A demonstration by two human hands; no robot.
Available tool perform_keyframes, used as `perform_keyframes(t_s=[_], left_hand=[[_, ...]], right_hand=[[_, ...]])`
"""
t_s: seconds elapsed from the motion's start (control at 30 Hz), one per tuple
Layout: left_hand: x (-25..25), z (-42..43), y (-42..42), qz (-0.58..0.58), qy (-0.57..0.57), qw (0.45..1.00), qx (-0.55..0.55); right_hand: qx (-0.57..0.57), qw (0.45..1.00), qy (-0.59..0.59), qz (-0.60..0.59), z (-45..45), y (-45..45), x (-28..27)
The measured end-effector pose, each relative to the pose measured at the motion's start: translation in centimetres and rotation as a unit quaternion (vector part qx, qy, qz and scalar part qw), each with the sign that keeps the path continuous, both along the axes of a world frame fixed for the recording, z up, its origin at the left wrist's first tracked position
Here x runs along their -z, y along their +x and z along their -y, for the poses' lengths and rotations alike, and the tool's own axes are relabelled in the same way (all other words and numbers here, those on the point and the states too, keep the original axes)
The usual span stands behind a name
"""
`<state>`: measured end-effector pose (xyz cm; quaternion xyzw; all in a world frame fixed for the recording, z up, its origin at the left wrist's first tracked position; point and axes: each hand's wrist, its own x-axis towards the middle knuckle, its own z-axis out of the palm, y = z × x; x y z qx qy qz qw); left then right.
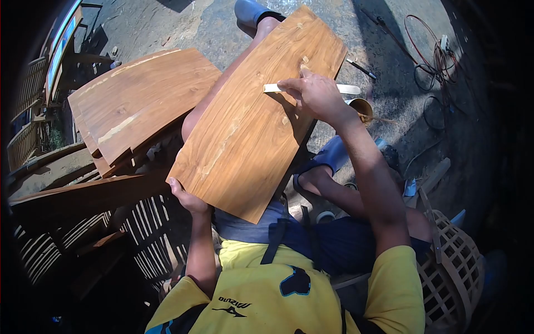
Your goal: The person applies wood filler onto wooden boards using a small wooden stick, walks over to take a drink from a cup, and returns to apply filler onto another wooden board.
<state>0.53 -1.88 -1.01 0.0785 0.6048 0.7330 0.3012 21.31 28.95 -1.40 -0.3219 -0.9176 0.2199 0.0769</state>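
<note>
A long wooden board (245, 128) lies slanted across my lap and raised leg, with pale filler patches along its grain. My left hand (189, 197) grips the board's near left corner, thumb on top and fingers hidden underneath. Over the board's far right part, my right hand (317, 94) is closed around a flat, pale strip-like spreader (272, 88). One end of the strip points left close to the wood; the other sticks out past the hand. Just beyond the right wrist stands an open can (360, 106) with brownish stuff at its rim and a thin stick.
More patched boards (144, 100) are stacked at the left, above slatted wood (147, 222). A pen-like tool (361, 68) and coiled cables (439, 61) lie on the concrete floor. A woven basket (450, 267) stands at the lower right.
</note>
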Motion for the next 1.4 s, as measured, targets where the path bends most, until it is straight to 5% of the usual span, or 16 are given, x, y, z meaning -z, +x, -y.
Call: perform_keyframes(t_s=[0.37, 0.47, 0.53, 0.63, 0.77, 0.83, 1.1, 1.4], left_hand=[[-0.3, -0.1, 0.1, 0.007, -0.021, 1.000, -0.013], [0.2, 0.1, -0.3, -0.007, -0.026, 0.999, -0.018], [0.0, -0.1, -0.1, -0.007, -0.024, 1.000, -0.017], [-0.4, -0.1, 0.1, -0.001, -0.029, 0.999, -0.019], [-0.2, 0.3, 0.0, -0.006, -0.043, 0.999, -0.014], [0.2, 0.5, -0.2, 0.005, -0.038, 0.999, -0.019], [0.4, 0.3, -0.4, 0.011, -0.019, 1.000, -0.003], [0.4, 0.3, -0.4, 0.004, -0.017, 1.000, -0.008]], right_hand=[[0.132, 0.987, 0.009, -0.090, 0.6, 2.8, 3.8], [0.151, 0.957, -0.083, -0.233, 0.8, 1.8, 3.8], [0.274, 0.852, -0.400, -0.196, 0.7, 0.9, 2.0], [0.257, 0.847, -0.419, -0.202, 0.0, -0.2, 2.5], [0.231, 0.891, -0.356, -0.163, -0.4, -1.7, 2.8], [0.190, 0.963, -0.131, -0.142, -0.4, -2.2, 3.5], [0.223, 0.939, -0.228, -0.131, 0.5, 0.1, 3.2], [0.181, 0.945, -0.208, -0.173, 6.0, -0.7, 1.9]])
